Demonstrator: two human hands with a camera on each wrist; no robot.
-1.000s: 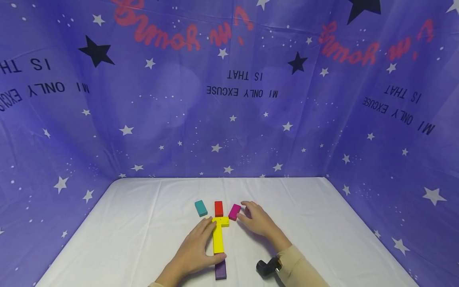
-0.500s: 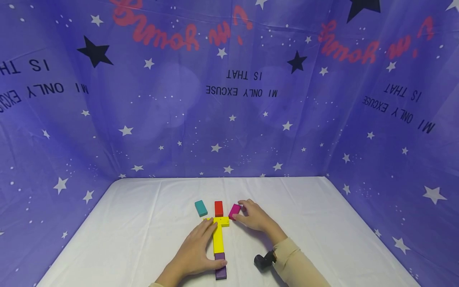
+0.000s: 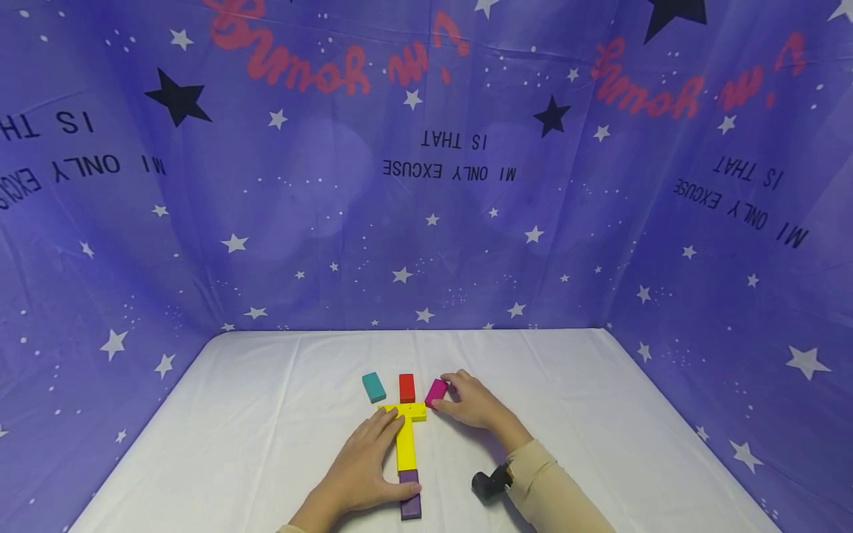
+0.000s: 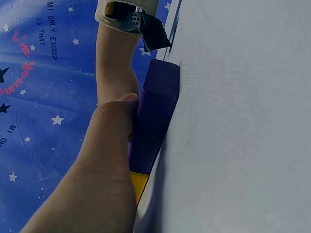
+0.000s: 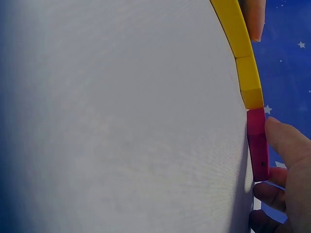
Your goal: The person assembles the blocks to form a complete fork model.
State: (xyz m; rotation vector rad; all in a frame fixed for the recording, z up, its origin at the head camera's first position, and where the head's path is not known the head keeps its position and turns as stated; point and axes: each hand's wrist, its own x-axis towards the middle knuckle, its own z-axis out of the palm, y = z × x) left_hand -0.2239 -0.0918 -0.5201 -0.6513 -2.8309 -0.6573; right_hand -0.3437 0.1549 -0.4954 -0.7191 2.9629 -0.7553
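Note:
Flat on the white table, several blocks form a cross-like figure in the head view. A yellow crosspiece block (image 3: 417,411) lies above a long yellow block (image 3: 406,450), and a purple block (image 3: 411,507) continues below it. My left hand (image 3: 362,460) rests along the left side, fingertips on the yellow crosspiece and thumb on the purple block. With thumb and index finger, my right hand (image 3: 475,404) pinches a magenta block (image 3: 436,390), which lies tilted near the crosspiece's right end. The red block (image 3: 407,387) stands at the crosspiece's upper edge; a teal block (image 3: 374,386) lies upper left.
The white tablecloth (image 3: 200,444) covers the table, with purple star-printed curtains (image 3: 373,237) on three sides. A black wrist device (image 3: 489,485) sits by the right sleeve, just above the cloth.
My left thumb has slid down from the yellow-purple joint onto the purple block. My right hand has come slightly left, and its thumb now touches the magenta block. The blocks have stayed put.

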